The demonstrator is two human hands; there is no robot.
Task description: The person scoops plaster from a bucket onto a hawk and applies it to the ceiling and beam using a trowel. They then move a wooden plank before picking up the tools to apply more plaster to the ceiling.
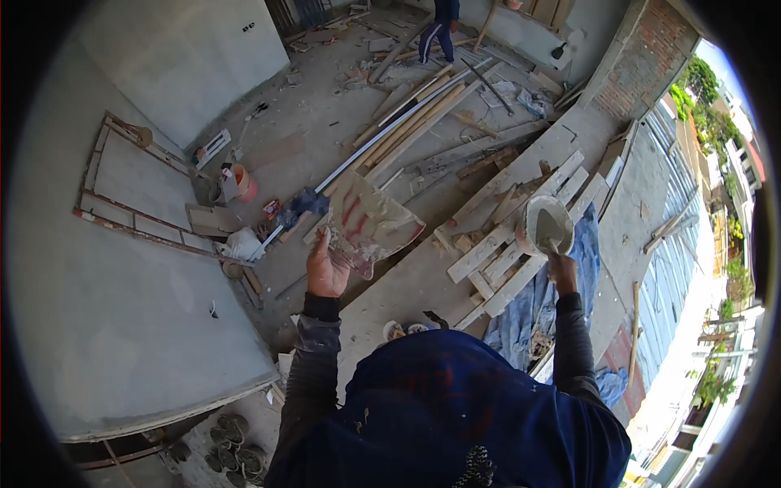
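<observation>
My left hand (327, 272) grips the near edge of a mortar-smeared piece of board (370, 220) with reddish markings, its thumb upward along the edge. The board is broad, roughly four-sided and held out in front of me. On the right, my right hand (561, 275) is closed at the near rim of a pale bucket (525, 230) that holds grey wet mortar (550, 221). From its fingers a short mortar-coated hand tool (554, 245) reaches into the bucket; its head is not clear. The bucket stands on a wooden pallet (496, 276).
A blue tarp (521, 305) lies beside the pallet. Long poles (423, 110) and rubble cover the floor ahead. A rusty metal frame (134, 203) leans on the left wall, near an orange bucket (244, 185). Another person (439, 37) stands at the back.
</observation>
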